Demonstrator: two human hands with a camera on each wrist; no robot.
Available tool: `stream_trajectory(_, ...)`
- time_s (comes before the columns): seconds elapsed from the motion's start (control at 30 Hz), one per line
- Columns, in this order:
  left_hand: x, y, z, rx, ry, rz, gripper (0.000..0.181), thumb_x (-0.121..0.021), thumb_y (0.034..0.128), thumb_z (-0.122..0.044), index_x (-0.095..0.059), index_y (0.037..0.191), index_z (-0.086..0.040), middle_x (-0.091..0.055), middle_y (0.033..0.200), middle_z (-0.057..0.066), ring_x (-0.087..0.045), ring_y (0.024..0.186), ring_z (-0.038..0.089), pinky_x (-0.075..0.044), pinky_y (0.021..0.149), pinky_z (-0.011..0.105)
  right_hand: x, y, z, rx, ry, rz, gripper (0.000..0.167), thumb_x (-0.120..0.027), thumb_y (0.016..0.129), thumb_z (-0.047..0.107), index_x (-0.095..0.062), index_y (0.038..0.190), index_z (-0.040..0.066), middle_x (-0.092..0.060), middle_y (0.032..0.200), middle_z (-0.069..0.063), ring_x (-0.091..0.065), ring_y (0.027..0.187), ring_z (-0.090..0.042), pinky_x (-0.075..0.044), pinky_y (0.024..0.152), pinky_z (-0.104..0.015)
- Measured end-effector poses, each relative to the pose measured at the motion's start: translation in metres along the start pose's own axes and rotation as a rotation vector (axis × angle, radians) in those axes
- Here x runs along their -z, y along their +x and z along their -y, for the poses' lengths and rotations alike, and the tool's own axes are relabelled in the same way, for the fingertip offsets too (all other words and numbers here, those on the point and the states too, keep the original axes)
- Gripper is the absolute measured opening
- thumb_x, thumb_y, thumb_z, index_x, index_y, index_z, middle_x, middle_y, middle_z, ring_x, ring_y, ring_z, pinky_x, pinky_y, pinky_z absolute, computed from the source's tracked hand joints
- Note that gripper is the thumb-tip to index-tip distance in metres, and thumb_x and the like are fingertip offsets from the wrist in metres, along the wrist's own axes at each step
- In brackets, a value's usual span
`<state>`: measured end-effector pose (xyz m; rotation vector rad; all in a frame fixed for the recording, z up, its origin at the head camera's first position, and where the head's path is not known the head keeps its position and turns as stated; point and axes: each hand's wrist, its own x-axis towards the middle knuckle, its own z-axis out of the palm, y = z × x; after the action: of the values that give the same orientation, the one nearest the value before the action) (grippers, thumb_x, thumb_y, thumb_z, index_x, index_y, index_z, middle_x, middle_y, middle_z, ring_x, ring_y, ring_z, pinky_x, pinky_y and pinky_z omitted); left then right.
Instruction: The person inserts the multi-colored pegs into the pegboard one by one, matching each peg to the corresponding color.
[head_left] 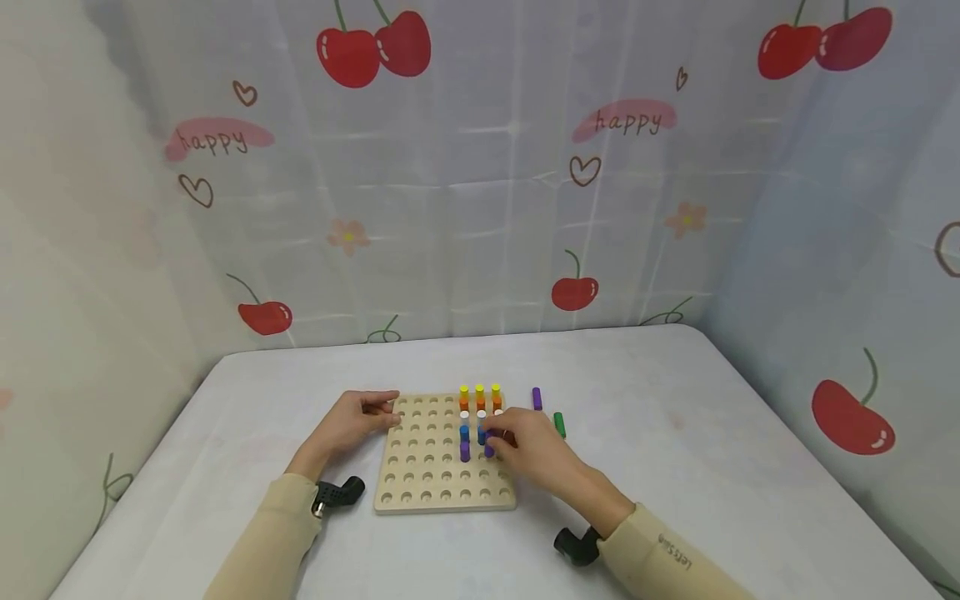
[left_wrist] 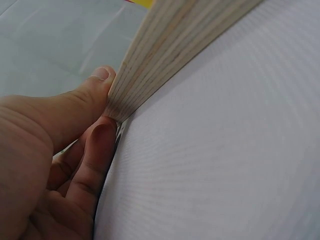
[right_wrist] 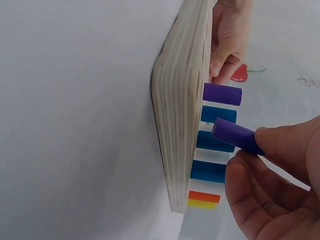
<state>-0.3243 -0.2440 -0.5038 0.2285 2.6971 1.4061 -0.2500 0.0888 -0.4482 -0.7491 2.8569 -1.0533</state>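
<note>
A square wooden pegboard (head_left: 420, 492) with rows of round holes lies on the table. Its far right part carries upright yellow pegs (head_left: 480, 389), orange ones, white ones and blue pegs (right_wrist: 209, 171), plus one purple peg (head_left: 465, 452). My left hand (head_left: 358, 425) holds the board's left edge by its far corner, thumb and finger at the wood. Between right thumb and fingers I pinch another purple peg (right_wrist: 234, 135), tilted just above the board beside the standing purple one. My right hand (head_left: 536, 446) hides part of the rightmost peg column in the head view.
Beyond the board's right side lie a loose purple peg (head_left: 537, 398) and a green peg (head_left: 559, 424). White cloth covers the table (head_left: 637, 392), and a cherry-printed curtain (head_left: 465, 183) rises behind it. A black wrist camera (head_left: 576, 547) hangs below my right wrist.
</note>
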Motion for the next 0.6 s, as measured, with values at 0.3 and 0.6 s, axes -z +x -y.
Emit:
stream_trajectory(0.3, -0.001, 0.002, 0.000, 0.009, 0.005, -0.003, 0.053, -0.083, 0.0885, -0.025, -0.068, 0.137, -0.009, -0.072, 0.101, 0.002, -0.061, 0.091, 0.016, -0.049, 0.082, 0.026, -0.009, -0.001, -0.001, 0.014, -0.029, 0.004, 0.022, -0.071, 0.097, 0.011, -0.078, 0.118, 0.014, -0.067, 0.097, 0.005, -0.055, 0.079, -0.010, -0.047, 0.064, -0.020)
stream_trajectory(0.6, -0.001, 0.000, -0.001, 0.018, 0.015, -0.012, 0.052, -0.083, 0.0887, -0.024, -0.068, 0.137, -0.010, -0.072, 0.102, 0.002, -0.061, 0.091, 0.016, -0.049, 0.083, 0.027, -0.012, -0.001, 0.000, 0.020, -0.034, -0.009, 0.020, -0.072, 0.097, 0.012, -0.077, 0.116, 0.013, -0.066, 0.093, 0.007, -0.055, 0.077, -0.010, -0.047, 0.063, -0.021)
